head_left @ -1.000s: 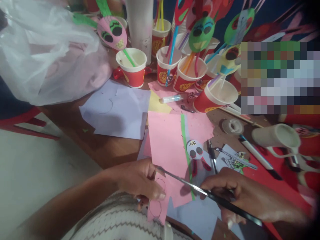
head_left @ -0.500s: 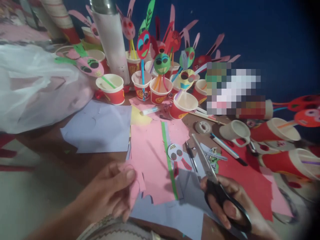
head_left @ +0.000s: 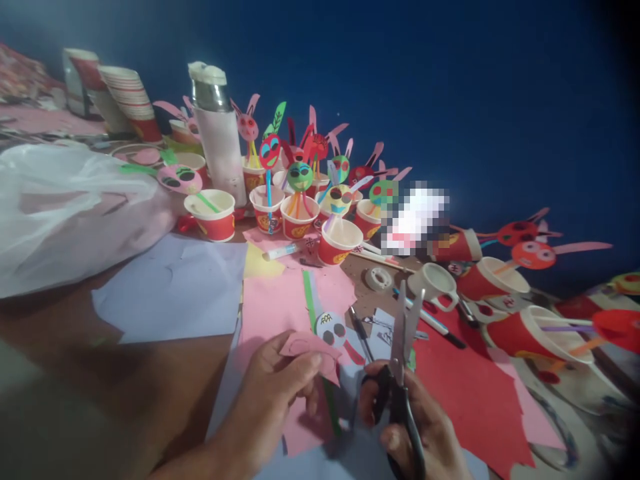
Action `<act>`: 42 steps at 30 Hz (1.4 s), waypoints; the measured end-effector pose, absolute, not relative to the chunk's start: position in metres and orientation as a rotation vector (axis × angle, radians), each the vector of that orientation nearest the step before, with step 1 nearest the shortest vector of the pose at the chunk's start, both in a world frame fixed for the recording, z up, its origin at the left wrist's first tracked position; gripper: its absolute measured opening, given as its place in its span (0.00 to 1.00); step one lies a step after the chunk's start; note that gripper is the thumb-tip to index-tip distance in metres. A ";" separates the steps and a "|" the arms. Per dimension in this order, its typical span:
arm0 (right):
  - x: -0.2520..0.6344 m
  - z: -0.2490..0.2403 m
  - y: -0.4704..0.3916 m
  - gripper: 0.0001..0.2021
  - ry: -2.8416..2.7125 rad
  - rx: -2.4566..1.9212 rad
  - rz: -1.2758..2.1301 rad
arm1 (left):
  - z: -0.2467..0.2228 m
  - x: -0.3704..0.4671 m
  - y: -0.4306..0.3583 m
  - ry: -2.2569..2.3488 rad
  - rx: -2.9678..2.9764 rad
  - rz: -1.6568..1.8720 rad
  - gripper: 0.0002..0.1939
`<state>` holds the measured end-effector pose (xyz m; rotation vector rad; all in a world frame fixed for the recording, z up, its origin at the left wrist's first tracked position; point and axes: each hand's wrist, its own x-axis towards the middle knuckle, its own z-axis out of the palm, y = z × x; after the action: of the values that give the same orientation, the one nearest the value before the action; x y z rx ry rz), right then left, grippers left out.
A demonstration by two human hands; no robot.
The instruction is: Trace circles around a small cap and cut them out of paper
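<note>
Pinched between the thumb and fingers of my left hand [head_left: 287, 387] is a small piece of pink paper [head_left: 313, 352] with a curved outline drawn on it. My right hand [head_left: 420, 413] grips black-handled scissors [head_left: 400, 353], their blades pointing up and slightly apart, to the right of the paper and not touching it. Beneath both hands lie a large pink sheet [head_left: 270, 307], a green strip [head_left: 309, 297] and blue-grey paper. A white round paper face [head_left: 327, 328] with grey eyes and red ear shapes rests just behind the pink piece.
Red-and-white paper cups [head_left: 340, 243] with paper-face straws line the back, beside a tall flask [head_left: 217, 133]. A white plastic bag [head_left: 75, 213] fills the left. Tape [head_left: 379, 279], a white mug [head_left: 434, 285], a marker [head_left: 440, 323] and red paper [head_left: 460, 380] lie to the right.
My left hand has raised the pink paper and brought it rightward, nearer the scissors. The scissors have turned upright and their blades have parted. The view has tilted up.
</note>
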<state>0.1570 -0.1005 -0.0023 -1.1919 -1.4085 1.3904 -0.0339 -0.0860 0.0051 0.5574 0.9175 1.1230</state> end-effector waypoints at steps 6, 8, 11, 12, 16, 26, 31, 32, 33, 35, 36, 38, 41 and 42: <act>0.151 -0.005 -0.100 0.19 -1.769 -1.424 0.781 | 0.002 -0.038 -0.093 0.840 0.790 1.003 0.07; 0.144 -0.005 -0.098 0.19 -2.033 -1.321 0.518 | 0.005 -0.034 -0.096 0.810 0.762 0.927 0.07; 0.132 -0.001 -0.096 0.17 -2.325 -1.056 0.151 | 0.011 -0.030 -0.099 0.897 0.650 0.911 0.07; 0.130 0.003 -0.097 0.17 -2.380 -0.981 0.075 | 0.012 -0.031 -0.100 0.951 0.628 0.963 0.07; 0.140 0.025 -0.096 0.13 -2.430 -0.844 0.039 | 0.015 -0.047 -0.101 1.103 0.465 1.170 0.07; 0.120 0.012 -0.032 0.27 -2.493 -1.586 -0.030 | 0.023 -0.069 -0.105 1.104 0.257 1.240 0.09; 0.107 0.010 -0.035 0.24 -2.603 -1.605 -0.108 | 0.024 -0.067 -0.105 1.114 0.234 1.305 0.09; 0.106 0.011 -0.035 0.22 -2.612 -1.595 -0.118 | 0.024 -0.067 -0.105 1.108 0.231 1.303 0.09; 0.105 0.011 -0.036 0.20 -2.618 -1.579 -0.127 | 0.024 -0.066 -0.105 1.099 0.230 1.292 0.09; 0.103 0.011 -0.035 0.18 -2.625 -1.554 -0.134 | 0.023 -0.066 -0.104 1.084 0.250 1.265 0.09; 0.102 0.010 -0.035 0.17 -2.627 -1.543 -0.134 | 0.022 -0.066 -0.104 1.084 0.267 1.262 0.09; 0.102 0.009 -0.034 0.17 -2.626 -1.522 -0.140 | 0.021 -0.066 -0.103 1.090 0.293 1.279 0.09; 0.102 0.009 -0.033 0.16 -2.627 -1.482 -0.140 | 0.019 -0.065 -0.102 1.098 0.302 1.299 0.09; 0.103 0.009 -0.033 0.16 -2.630 -1.472 -0.120 | 0.018 -0.065 -0.102 1.099 0.304 1.290 0.09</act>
<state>0.1026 -0.0330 0.0093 -1.4720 -2.6295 -0.1195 -0.0652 -0.1017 0.0182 0.3043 1.0986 1.2895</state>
